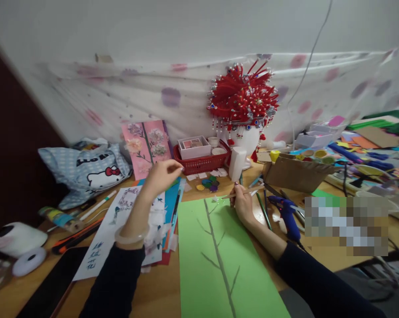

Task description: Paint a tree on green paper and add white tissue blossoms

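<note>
A light green sheet point(199, 247) lies on the table, with a grey stem and thin side twigs drawn on it. My right hand point(243, 205) rests by its top right edge, fingers closed round a thin wooden pencil-like stick point(254, 191) whose tip points left. Near that tip, a small whitish, shiny patch point(215, 199) sits on the sheet. My left hand point(164, 176) is raised over the papers to the left, thumb and fingers pinched together; anything between them is too small to make out. Small coloured pieces point(210, 183) lie just beyond the sheet.
A blue glue gun point(287, 216) and several pencils lie to the right. Behind stand a red basket point(202, 166), a white cylinder point(237, 163), a red beaded headdress point(245, 97) and a pink flower picture point(146, 148). Leftward are a checked bag point(86, 170) and a black phone point(53, 282).
</note>
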`<state>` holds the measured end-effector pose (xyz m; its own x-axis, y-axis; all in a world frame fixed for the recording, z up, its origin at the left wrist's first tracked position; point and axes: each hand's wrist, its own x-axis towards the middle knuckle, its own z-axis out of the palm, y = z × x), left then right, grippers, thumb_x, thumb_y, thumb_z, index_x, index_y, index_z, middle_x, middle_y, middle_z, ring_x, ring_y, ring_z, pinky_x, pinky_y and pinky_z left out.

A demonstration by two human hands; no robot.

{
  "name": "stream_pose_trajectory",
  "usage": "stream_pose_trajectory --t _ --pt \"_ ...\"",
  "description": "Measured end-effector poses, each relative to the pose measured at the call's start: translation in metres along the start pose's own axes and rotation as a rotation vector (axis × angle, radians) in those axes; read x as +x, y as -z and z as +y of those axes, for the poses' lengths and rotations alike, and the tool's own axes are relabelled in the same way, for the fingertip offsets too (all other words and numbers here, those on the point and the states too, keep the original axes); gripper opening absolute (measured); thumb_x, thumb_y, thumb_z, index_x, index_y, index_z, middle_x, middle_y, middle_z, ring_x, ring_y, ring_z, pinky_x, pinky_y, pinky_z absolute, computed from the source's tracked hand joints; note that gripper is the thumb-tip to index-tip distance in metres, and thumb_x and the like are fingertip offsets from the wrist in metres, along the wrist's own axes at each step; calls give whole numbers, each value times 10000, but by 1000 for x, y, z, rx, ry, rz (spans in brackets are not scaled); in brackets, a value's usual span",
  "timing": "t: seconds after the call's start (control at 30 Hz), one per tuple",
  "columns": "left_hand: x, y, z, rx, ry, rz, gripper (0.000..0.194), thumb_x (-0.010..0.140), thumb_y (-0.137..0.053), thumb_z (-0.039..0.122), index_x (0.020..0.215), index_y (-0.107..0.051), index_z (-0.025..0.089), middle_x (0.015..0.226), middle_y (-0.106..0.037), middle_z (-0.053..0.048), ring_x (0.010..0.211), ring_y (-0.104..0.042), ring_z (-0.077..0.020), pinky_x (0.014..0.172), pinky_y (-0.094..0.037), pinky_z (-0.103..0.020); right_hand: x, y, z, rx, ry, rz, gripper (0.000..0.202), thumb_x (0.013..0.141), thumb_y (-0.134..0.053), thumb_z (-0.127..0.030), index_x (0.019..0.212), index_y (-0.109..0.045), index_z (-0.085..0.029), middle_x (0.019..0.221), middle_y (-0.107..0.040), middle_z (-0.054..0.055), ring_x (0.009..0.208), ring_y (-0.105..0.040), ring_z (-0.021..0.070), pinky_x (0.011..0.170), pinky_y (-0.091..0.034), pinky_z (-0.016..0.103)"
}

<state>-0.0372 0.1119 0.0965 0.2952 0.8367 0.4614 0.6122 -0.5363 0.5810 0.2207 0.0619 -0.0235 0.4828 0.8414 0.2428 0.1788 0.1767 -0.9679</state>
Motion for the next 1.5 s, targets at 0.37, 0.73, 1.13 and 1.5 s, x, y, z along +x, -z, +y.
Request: stream_pose_trajectory --t 0.37,0.73,1.13,1.5 --pt "-52 61 -42 123 174 -525 174 644 -653 338 772 -727 246 759 -720 -2 735 -650 -194 642 -453 -224 -4 -2 0 51 0 -49 375 853 -415 -510 600 -440 -235 390 -414 -55 366 -395 125 376 -306 251" --pt "-43 83 -92 627 392 -362 187 643 -606 178 788 -720 208 762 -699 -30 735 -640 -216 622 -415 -239 -4 -1 -3 93 30 -98 420 849 -451 -552 581 -446 -229 381 -418 -55 363 -400 115 381 -317 236" --pt "-43 73 -141 721 351 -298 417 698 -570 181 1102 -668 202 1147 -640 -106 1132 -544 -292 923 -409 -326 -4 -1 -7 88 35 -119 449 833 -474 -588 570 -453 -224 379 -427 -53 362 -403 109 376 -317 230" --pt "-46 75 -140 633 434 -242 114 637 -604 257 536 -578 211 596 -669 -44 654 -648 -244 576 -405 -266 -3 -2 5 35 -3 -147 430 851 -447 -588 603 -458 -237 405 -432 -47 387 -423 138 401 -332 256"
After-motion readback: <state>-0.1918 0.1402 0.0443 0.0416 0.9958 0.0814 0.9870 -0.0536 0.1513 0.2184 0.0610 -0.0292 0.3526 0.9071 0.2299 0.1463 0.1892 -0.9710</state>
